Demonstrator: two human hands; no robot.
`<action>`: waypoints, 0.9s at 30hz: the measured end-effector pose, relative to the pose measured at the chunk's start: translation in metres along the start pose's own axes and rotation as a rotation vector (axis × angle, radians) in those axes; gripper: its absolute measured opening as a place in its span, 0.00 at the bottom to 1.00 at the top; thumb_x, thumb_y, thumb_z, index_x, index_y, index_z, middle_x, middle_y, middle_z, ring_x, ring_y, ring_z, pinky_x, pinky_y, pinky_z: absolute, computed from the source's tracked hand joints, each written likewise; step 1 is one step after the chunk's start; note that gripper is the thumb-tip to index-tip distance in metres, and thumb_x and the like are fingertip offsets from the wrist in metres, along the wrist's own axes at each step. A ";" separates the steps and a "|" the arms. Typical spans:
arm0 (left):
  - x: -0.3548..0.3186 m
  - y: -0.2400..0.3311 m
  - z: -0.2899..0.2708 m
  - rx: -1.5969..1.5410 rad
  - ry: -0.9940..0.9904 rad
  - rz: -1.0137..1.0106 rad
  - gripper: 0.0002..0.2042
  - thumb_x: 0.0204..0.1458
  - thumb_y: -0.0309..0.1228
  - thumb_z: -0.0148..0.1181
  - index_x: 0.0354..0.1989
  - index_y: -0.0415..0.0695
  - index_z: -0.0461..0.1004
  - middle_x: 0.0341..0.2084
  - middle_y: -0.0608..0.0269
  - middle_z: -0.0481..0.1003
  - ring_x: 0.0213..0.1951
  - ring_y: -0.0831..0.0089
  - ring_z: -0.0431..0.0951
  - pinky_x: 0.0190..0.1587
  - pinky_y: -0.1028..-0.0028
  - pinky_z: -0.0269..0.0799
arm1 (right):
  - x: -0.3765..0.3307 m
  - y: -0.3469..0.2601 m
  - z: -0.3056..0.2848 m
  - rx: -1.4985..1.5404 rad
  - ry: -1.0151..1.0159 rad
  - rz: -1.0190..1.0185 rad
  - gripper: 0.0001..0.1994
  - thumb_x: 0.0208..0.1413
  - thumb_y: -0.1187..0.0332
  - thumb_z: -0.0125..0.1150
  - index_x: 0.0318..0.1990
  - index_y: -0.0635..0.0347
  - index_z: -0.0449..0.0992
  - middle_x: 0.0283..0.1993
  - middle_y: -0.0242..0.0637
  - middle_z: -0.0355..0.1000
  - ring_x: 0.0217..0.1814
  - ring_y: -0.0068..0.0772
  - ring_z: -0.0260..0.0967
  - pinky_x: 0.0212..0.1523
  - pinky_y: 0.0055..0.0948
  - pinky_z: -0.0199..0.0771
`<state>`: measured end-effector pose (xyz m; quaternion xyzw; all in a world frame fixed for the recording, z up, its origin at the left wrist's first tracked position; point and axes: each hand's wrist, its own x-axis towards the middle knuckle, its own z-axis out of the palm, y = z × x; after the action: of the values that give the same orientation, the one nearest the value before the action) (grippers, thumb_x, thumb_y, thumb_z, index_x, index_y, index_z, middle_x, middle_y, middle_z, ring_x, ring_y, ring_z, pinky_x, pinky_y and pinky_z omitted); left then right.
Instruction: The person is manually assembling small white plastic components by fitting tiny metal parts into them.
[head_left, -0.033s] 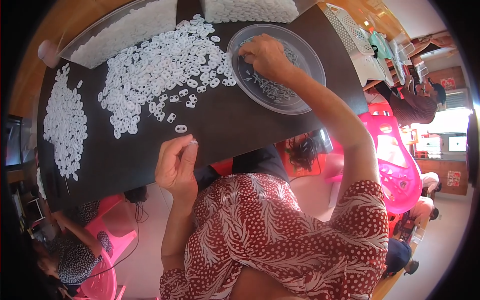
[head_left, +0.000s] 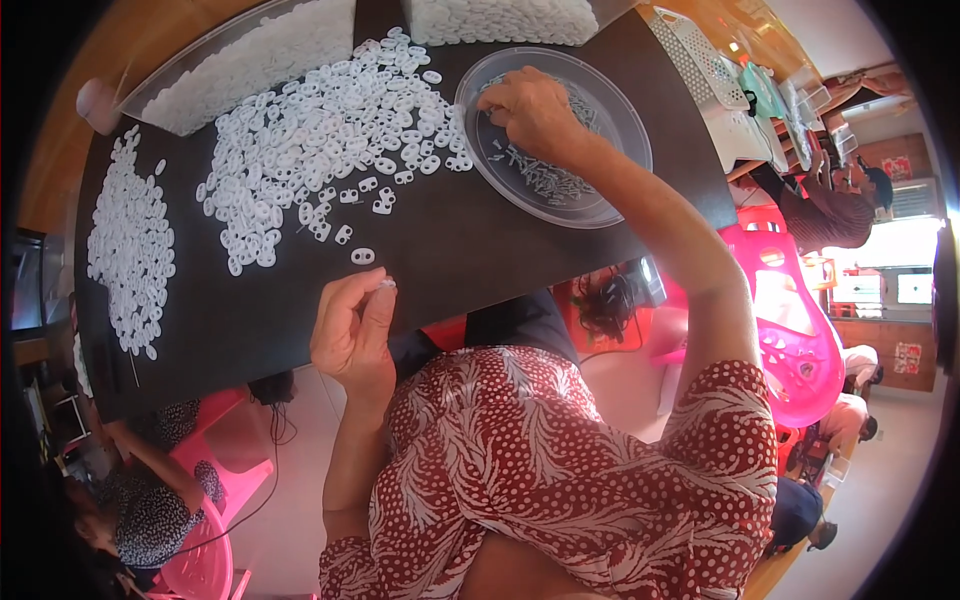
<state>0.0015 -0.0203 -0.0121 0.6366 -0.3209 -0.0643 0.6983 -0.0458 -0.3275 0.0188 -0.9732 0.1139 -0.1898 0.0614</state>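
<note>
My left hand [head_left: 350, 335] is raised over the near edge of the black table [head_left: 470, 255] and pinches a small white plastic piece [head_left: 386, 285] between thumb and fingertips. My right hand [head_left: 530, 112] reaches into a clear round dish [head_left: 625, 125]. Its curled fingers rest on the small grey metal pins [head_left: 545, 182] inside the dish, and its fingertips are hidden. A big heap of the same white pieces [head_left: 330, 120] lies left of the dish. A few loose pieces [head_left: 362, 256] lie just beyond my left hand.
A second spread of white pieces [head_left: 130, 240] covers the table's left end. Two clear trays of white pieces [head_left: 250, 50] [head_left: 500, 18] stand at the back. A pink chair [head_left: 795, 340] stands to my right. One person sits at the far right [head_left: 830, 205], another at the lower left [head_left: 150, 505].
</note>
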 end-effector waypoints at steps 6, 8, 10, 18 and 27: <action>-0.001 -0.001 0.000 -0.012 0.011 0.017 0.06 0.51 0.16 0.58 0.38 0.33 0.75 0.32 0.62 0.72 0.32 0.79 0.74 0.36 0.82 0.72 | 0.002 0.003 0.005 -0.079 0.050 -0.142 0.05 0.41 0.75 0.62 0.28 0.55 0.76 0.27 0.35 0.68 0.36 0.42 0.65 0.36 0.39 0.66; -0.001 -0.001 0.001 -0.011 0.014 0.013 0.06 0.51 0.16 0.58 0.38 0.33 0.75 0.32 0.63 0.72 0.32 0.79 0.74 0.36 0.82 0.72 | 0.003 0.003 0.005 -0.079 0.058 -0.159 0.04 0.40 0.75 0.62 0.27 0.55 0.75 0.27 0.36 0.68 0.35 0.42 0.65 0.35 0.38 0.66; -0.001 -0.001 0.004 -0.038 0.041 0.004 0.07 0.49 0.16 0.59 0.37 0.34 0.75 0.31 0.63 0.73 0.30 0.80 0.72 0.33 0.83 0.68 | 0.003 0.003 0.004 -0.112 0.041 -0.215 0.03 0.41 0.76 0.60 0.25 0.57 0.73 0.27 0.36 0.66 0.34 0.42 0.63 0.35 0.37 0.65; -0.002 -0.002 0.000 -0.033 0.008 0.013 0.07 0.51 0.18 0.58 0.39 0.33 0.74 0.33 0.63 0.72 0.32 0.79 0.74 0.37 0.82 0.72 | 0.005 0.005 0.001 -0.262 0.055 -0.404 0.04 0.36 0.77 0.57 0.22 0.59 0.68 0.27 0.39 0.65 0.35 0.41 0.63 0.36 0.36 0.65; 0.000 0.001 0.004 -0.100 0.068 -0.019 0.07 0.48 0.16 0.59 0.36 0.33 0.76 0.30 0.63 0.72 0.29 0.82 0.69 0.30 0.84 0.65 | -0.001 0.002 -0.004 -0.059 0.175 -0.319 0.03 0.44 0.76 0.56 0.25 0.62 0.68 0.24 0.40 0.66 0.28 0.42 0.64 0.32 0.36 0.66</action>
<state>-0.0012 -0.0234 -0.0111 0.6058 -0.2873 -0.0654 0.7391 -0.0485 -0.3292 0.0224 -0.9601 -0.0314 -0.2779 -0.0083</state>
